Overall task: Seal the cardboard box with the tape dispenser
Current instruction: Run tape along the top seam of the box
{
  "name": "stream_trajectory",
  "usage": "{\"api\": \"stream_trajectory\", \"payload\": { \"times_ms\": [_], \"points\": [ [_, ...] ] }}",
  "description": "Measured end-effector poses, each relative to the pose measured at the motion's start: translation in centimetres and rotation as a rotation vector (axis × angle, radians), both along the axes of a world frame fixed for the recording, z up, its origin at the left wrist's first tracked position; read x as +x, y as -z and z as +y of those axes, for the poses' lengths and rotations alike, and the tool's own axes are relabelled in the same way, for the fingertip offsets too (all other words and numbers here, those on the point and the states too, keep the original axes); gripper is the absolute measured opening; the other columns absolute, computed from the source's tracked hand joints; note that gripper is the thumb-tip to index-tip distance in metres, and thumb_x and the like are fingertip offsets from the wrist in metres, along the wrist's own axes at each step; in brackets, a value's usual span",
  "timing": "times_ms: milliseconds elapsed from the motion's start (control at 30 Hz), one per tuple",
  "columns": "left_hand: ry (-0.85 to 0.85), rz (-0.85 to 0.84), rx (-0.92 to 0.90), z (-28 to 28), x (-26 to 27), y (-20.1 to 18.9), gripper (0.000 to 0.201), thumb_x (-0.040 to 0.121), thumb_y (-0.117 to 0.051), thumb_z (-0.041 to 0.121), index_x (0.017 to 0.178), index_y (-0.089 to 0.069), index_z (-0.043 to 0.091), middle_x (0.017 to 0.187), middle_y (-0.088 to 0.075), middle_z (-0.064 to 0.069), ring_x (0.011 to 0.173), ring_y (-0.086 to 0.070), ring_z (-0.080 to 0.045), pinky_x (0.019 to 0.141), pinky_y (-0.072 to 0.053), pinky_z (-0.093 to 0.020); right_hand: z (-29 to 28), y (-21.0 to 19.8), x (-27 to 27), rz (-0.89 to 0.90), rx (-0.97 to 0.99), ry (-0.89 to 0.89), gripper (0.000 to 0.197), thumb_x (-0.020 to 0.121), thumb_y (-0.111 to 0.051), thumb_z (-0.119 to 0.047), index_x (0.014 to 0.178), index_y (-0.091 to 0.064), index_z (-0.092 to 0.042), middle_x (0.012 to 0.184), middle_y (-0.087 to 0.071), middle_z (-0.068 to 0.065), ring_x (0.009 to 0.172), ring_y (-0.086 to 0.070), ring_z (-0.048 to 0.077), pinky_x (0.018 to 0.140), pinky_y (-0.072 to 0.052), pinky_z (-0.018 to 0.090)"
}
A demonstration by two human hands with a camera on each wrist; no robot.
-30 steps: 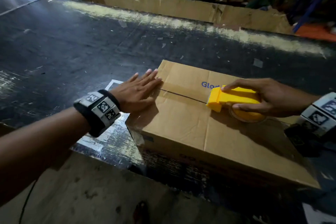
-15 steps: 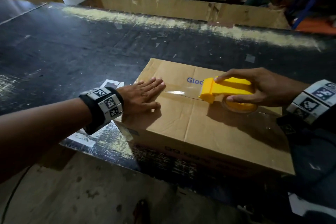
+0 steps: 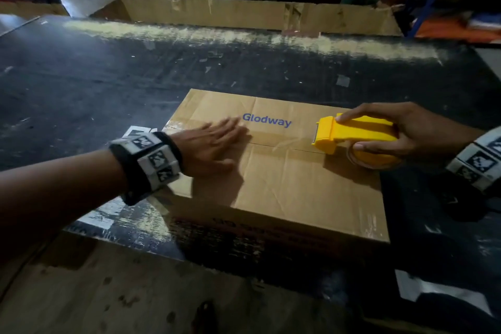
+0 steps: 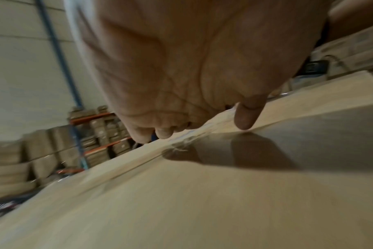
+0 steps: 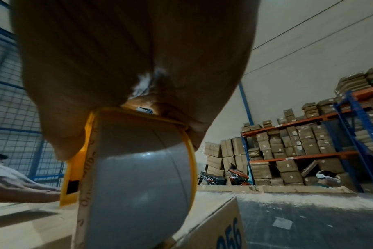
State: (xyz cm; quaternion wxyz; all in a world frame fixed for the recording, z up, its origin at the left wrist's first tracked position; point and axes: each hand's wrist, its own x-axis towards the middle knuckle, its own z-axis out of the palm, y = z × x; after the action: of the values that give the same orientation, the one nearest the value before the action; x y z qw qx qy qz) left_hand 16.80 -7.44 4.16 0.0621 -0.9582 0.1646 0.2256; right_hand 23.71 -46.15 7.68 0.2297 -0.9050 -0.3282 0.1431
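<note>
Cardboard makes up the closed box (image 3: 284, 187), which is laid flat on the dark counter (image 3: 108, 84) with its near edge close to the counter's near edge; its contents are hidden by the shut flaps. Clear tape is seen along the centre seam (image 3: 282, 145). The left hand (image 3: 210, 148) is pressed flat on the lid at 9 o'clock, its grip open, fingers straight. At 3 o'clock the yellow tape dispenser (image 3: 352, 134) is held by the right hand (image 3: 401, 133), its grip wrapped around the body, on the seam near the box's right edge. The tape roll (image 5: 138, 176) is partly hidden under the palm. Bare counter is left at 12 o'clock, bounded by a cardboard wall (image 3: 244, 15).
</note>
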Motion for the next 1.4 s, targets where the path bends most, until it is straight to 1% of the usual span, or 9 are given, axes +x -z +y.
{"api": "stream_trajectory", "payload": {
  "times_ms": [233, 567, 700, 833, 1000, 1200, 1267, 1333, 1400],
  "points": [
    [0.017, 0.096, -0.159, -12.7, 1.7, 1.4, 0.096, 0.096, -0.031, 0.066, 0.158, 0.018, 0.012, 0.168, 0.022, -0.011, 0.157, 0.017, -0.023, 0.128, -0.002, -0.046, 0.5, -0.3, 0.5, -0.055, -0.07, -0.092, 0.059, 0.076, -0.065, -0.065, 0.132, -0.051, -0.056, 0.141, -0.056, -0.012, 0.119, -0.057, 0.017, 0.092, -0.052, 0.041],
    [0.003, 0.088, -0.106, -13.0, 1.5, 2.2, 0.101, 0.091, -0.029, 0.074, 0.158, 0.019, 0.016, 0.167, 0.025, -0.006, 0.155, 0.022, -0.019, 0.128, 0.0, -0.047, -6.6, -1.5, 1.3, -0.054, -0.12, -0.035, 0.061, 0.071, -0.068, -0.066, 0.13, -0.051, -0.063, 0.134, -0.054, -0.022, 0.106, -0.056, 0.002, 0.085, -0.048, 0.026],
    [0.011, 0.092, -0.102, -13.0, 1.6, 2.3, 0.102, 0.09, -0.028, 0.076, 0.158, 0.019, 0.016, 0.167, 0.026, -0.006, 0.154, 0.024, -0.02, 0.128, -0.001, -0.048, -12.7, -1.7, 0.2, -0.043, -0.114, 0.071, 0.063, 0.072, -0.069, -0.073, 0.132, -0.049, -0.065, 0.133, -0.059, -0.029, 0.107, -0.062, -0.002, 0.086, -0.06, 0.041],
    [0.029, 0.104, -0.087, -12.8, 1.7, 2.4, 0.102, 0.089, -0.025, 0.077, 0.158, 0.02, 0.017, 0.166, 0.028, -0.006, 0.153, 0.026, -0.019, 0.128, 0.001, -0.048, -13.0, -0.3, -0.3, 0.038, -0.07, 0.063, 0.064, 0.066, -0.062, -0.081, 0.127, -0.057, -0.061, 0.127, -0.066, -0.027, 0.106, -0.066, -0.003, 0.088, -0.056, 0.031],
    [0.051, 0.108, -0.079, -12.9, 1.6, 2.2, 0.101, 0.09, -0.025, 0.076, 0.158, 0.021, 0.017, 0.165, 0.03, -0.005, 0.153, 0.028, -0.019, 0.128, 0.002, -0.046, -12.0, 2.0, 0.4, 0.138, -0.093, 0.074, 0.053, 0.078, -0.058, -0.074, 0.125, -0.063, -0.05, 0.121, -0.07, -0.019, 0.106, -0.067, 0.006, 0.092, -0.055, 0.037],
    [0.048, 0.119, -0.083, -12.9, 1.4, 2.3, 0.104, 0.085, -0.022, 0.079, 0.157, 0.024, 0.019, 0.164, 0.032, -0.005, 0.152, 0.028, -0.018, 0.128, 0.003, -0.045, -16.7, 5.8, 0.5, 0.121, -0.655, 0.075, 0.052, 0.067, -0.07, -0.073, 0.11, -0.074, -0.044, 0.11, -0.077, -0.017, 0.098, -0.07, 0.004, 0.087, -0.052, 0.016],
    [0.038, 0.124, -0.091, -12.8, 2.0, 2.2, 0.107, 0.082, -0.02, 0.081, 0.156, 0.024, 0.019, 0.164, 0.033, -0.003, 0.151, 0.029, -0.017, 0.127, 0.005, -0.043, -19.6, 5.8, -0.5, 0.116, -0.525, 0.178, 0.041, 0.072, -0.075, -0.065, 0.11, -0.07, -0.049, 0.112, -0.071, -0.024, 0.102, -0.066, 0.001, 0.081, -0.04, -0.001],
    [0.027, 0.134, -0.056, -13.0, 1.6, 1.6, 0.108, 0.081, -0.02, 0.082, 0.157, 0.022, 0.019, 0.166, 0.029, -0.004, 0.153, 0.025, -0.018, 0.128, 0.002, -0.045, -20.6, 4.8, -1.3, 0.067, -0.266, 0.276, 0.052, 0.068, -0.068, -0.076, 0.114, -0.066, -0.051, 0.115, -0.069, -0.027, 0.103, -0.067, 0.001, 0.085, -0.043, 0.005],
    [0.073, 0.069, 0.037, -13.8, 1.8, 0.9, 0.103, 0.086, -0.026, 0.078, 0.16, 0.013, 0.018, 0.17, 0.014, -0.009, 0.158, 0.009, -0.023, 0.128, -0.005, -0.048, -20.6, 4.5, -1.9, 0.031, -0.133, 0.331, 0.063, 0.067, -0.06, -0.085, 0.122, -0.061, -0.054, 0.122, -0.069, -0.021, 0.107, -0.067, 0.007, 0.093, -0.052, 0.03]
  ]
}}
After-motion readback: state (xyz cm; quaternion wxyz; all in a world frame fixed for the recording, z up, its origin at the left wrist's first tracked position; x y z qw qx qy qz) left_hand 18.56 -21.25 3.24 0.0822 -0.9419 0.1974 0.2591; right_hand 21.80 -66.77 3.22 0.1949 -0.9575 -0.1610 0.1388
